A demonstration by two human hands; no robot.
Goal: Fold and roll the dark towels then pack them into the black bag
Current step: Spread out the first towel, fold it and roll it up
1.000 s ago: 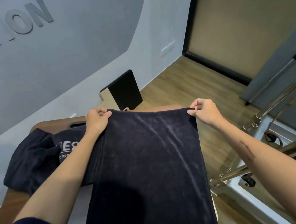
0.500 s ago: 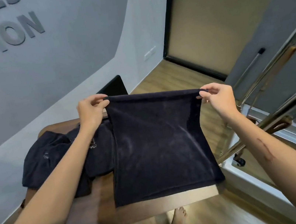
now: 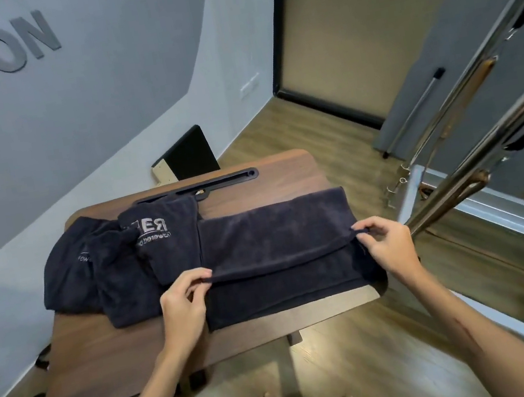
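Soft even indoor light, wide-angle edge bending, mild blur

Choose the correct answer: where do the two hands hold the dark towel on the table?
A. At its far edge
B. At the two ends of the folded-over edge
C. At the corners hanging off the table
B: the left hand and the right hand each pinch one end of the folded-over edge of the dark towel lying on the table.
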